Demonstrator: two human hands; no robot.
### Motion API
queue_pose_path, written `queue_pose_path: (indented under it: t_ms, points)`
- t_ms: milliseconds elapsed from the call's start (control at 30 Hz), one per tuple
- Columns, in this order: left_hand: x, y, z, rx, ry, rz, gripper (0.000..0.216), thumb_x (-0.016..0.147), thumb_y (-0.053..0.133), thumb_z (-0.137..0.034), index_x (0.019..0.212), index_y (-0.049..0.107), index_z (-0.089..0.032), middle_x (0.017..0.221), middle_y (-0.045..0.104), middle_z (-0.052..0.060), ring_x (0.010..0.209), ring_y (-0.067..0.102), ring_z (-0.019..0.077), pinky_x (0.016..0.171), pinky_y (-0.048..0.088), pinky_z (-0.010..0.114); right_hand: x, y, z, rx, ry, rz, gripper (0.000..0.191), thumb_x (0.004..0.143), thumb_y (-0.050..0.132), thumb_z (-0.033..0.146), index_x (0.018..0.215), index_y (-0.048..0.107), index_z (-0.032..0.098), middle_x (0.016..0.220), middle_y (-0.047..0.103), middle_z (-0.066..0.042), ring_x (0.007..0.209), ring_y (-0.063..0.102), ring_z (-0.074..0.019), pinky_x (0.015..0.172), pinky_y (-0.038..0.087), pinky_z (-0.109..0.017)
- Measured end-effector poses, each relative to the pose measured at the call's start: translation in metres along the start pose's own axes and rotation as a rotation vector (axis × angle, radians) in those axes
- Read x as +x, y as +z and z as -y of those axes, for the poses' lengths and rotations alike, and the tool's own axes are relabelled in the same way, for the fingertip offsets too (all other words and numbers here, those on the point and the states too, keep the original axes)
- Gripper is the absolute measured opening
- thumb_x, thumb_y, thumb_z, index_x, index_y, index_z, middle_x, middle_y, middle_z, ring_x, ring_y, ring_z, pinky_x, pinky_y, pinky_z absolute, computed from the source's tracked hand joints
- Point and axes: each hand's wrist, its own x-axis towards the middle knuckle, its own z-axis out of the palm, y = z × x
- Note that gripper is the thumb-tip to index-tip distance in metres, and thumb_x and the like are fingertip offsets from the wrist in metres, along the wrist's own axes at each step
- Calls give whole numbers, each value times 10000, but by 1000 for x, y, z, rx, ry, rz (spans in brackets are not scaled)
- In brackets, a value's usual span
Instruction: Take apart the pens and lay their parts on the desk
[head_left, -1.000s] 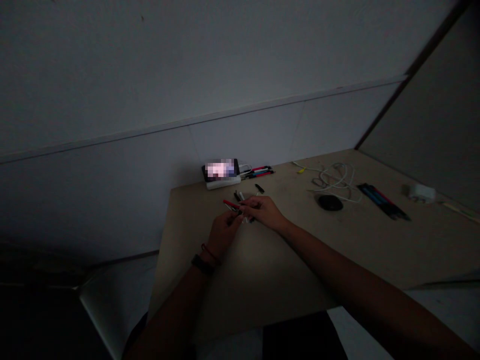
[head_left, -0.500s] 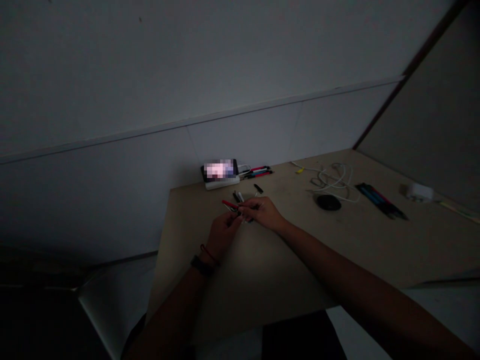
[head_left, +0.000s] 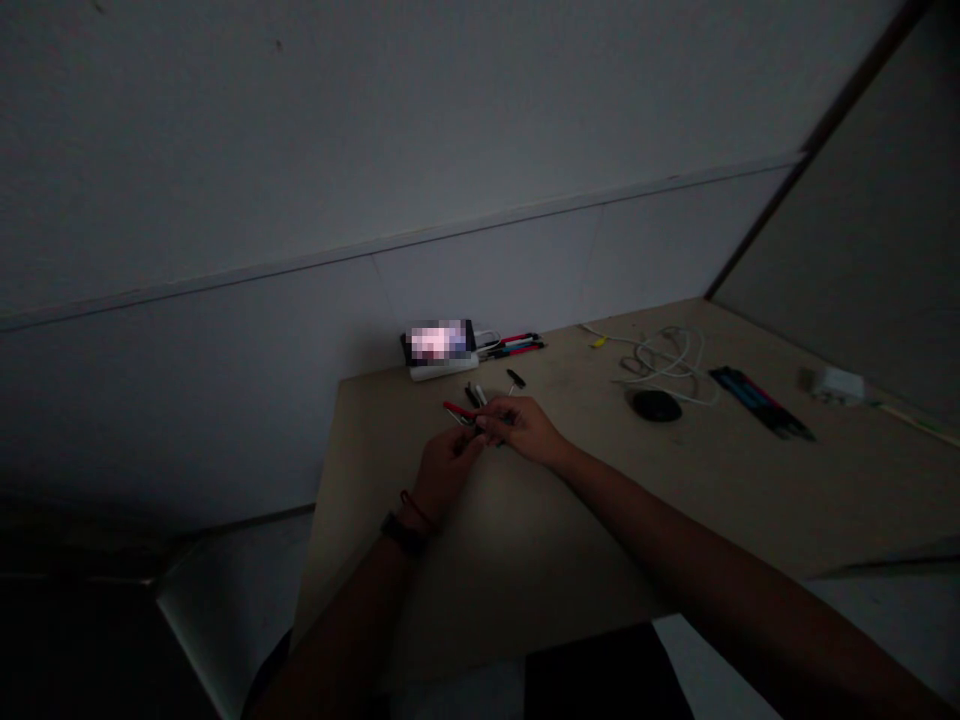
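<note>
My left hand (head_left: 448, 458), with a red band and a dark watch at its wrist, is closed, thumb and fingers pinched together. Its fingertips meet those of my right hand (head_left: 520, 428), which is also closed in a pinch. What sits between the fingers is small and too dark to make out. A slim red pen part (head_left: 456, 408) sticks out to the left of my right fingertips; whether it is held or lies behind them I cannot tell. Just beyond my hands are a white pen piece (head_left: 481, 394), a black pen piece (head_left: 470, 394) and a black clip-like piece (head_left: 516, 378).
A lit phone (head_left: 439, 343) leans on a white block (head_left: 444, 369) by the wall. Several pens (head_left: 517, 346) lie beside it. Farther right on the table (head_left: 570, 540) are a white cable (head_left: 660, 355), a black mouse (head_left: 657, 404), more pens (head_left: 759, 402) and a white adapter (head_left: 838, 385).
Both hands stay nearly where they were, fingertips together. My right hand has turned slightly, its fingers drawn a little closer over the small parts.
</note>
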Motion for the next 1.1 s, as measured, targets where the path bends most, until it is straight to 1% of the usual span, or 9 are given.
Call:
queue_pose_path:
  t_ms: [267, 367, 467, 667, 833, 900, 967, 1033, 1100]
  points:
    - [0, 1, 0, -16, 3, 7, 347, 871, 594, -450, 669, 555, -171, 634, 451, -38, 625, 409, 120, 599, 305, 257, 0, 1, 0, -34, -31, -14, 397, 801, 706, 581, 797, 728, 185, 646, 701, -29, 543, 654, -155, 514, 523, -256]
    - [0, 1, 0, -40, 4, 24, 336, 875, 594, -443, 686, 574, -167, 643, 474, -33, 627, 423, 121, 600, 311, 259, 0, 2, 0, -27, -25, -17, 398, 800, 703, 580, 768, 710, 183, 639, 690, -27, 539, 649, -157, 514, 521, -259]
    - [1, 1, 0, -43, -5, 22, 340, 872, 599, -446, 683, 578, -164, 653, 500, -25, 637, 444, 125, 612, 333, 261, 0, 3, -1, -31, -19, -20, 376, 809, 690, 557, 781, 715, 183, 645, 689, -26, 540, 644, -158, 512, 510, -259]
    - [3, -2, -2, -110, -45, -37, 361, 873, 597, -483, 702, 601, -165, 645, 500, -29, 631, 443, 123, 605, 350, 250, 1, 2, -3, -155, -63, -108, 350, 870, 633, 513, 826, 754, 188, 670, 697, -28, 599, 638, -168, 537, 484, -260]
    - [5, -3, -1, -172, -58, -70, 322, 875, 613, -465, 785, 634, -156, 632, 491, -42, 595, 430, 108, 579, 343, 237, 1, -1, 1, -199, -83, -164, 333, 828, 683, 513, 830, 756, 188, 703, 706, -32, 614, 623, -170, 553, 483, -269]
    - [5, -2, 1, -213, -74, -81, 316, 865, 638, -470, 862, 643, -154, 621, 492, -49, 565, 421, 99, 546, 318, 226, 1, 0, 1, -163, -68, -169, 334, 820, 687, 517, 828, 743, 188, 670, 691, -28, 581, 611, -165, 537, 479, -269]
    - [5, -2, 2, -257, -101, -94, 346, 856, 661, -476, 982, 638, -155, 596, 480, -64, 522, 388, 88, 511, 274, 217, 3, -1, -1, -107, -52, -184, 332, 808, 693, 512, 830, 732, 183, 650, 683, -28, 555, 606, -163, 539, 486, -275]
    - [5, -2, 2, -293, -127, -108, 393, 852, 677, -478, 1075, 619, -159, 569, 451, -80, 488, 342, 78, 489, 233, 212, 5, -3, -4, -72, -45, -230, 325, 798, 697, 495, 844, 730, 176, 666, 694, -36, 563, 616, -168, 558, 496, -286]
    - [5, -3, 1, -336, -145, -141, 412, 857, 673, -484, 1108, 611, -164, 554, 416, -90, 476, 319, 76, 476, 216, 210, 9, -8, -9, -102, -54, -314, 303, 796, 691, 467, 861, 735, 175, 706, 715, -47, 613, 633, -179, 593, 501, -295]
